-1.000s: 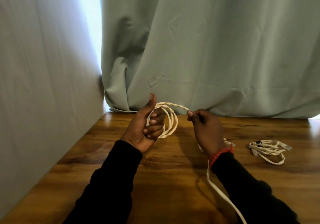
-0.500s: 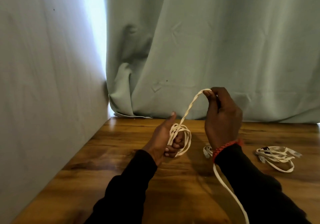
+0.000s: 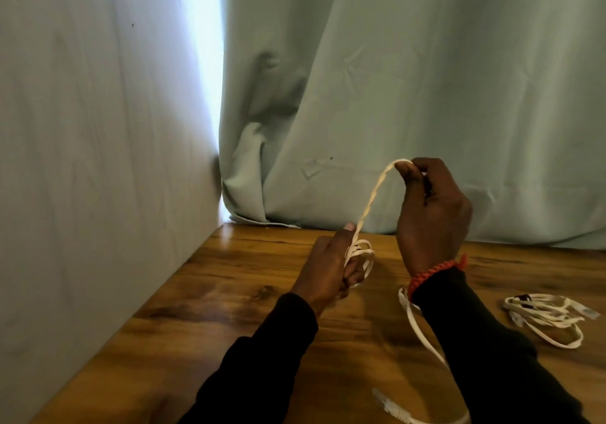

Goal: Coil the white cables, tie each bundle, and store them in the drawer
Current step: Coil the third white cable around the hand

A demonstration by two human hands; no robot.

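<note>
**White cable half-coiled over a wooden tabletop**

Pale green curtain [image 3: 426,95] hangs behind a wood-grain tabletop [image 3: 229,308], with a plain wall [image 3: 98,161] along its left edge. No writing or brand can be read anywhere. A second white cable bundle [image 3: 547,317] lies loose on the tabletop at the right, well apart from both hands. The left hand [image 3: 331,269] has its grip curled round a small coil of flat white cable [image 3: 360,254]. From there one twisted strand rises to the right hand [image 3: 429,213], whose fingertips pinch it above the tabletop. A red bracelet [image 3: 433,274] circles that wrist. The cable's free tail runs beneath the right sleeve to a plug [image 3: 392,412] near the bottom edge.
</note>
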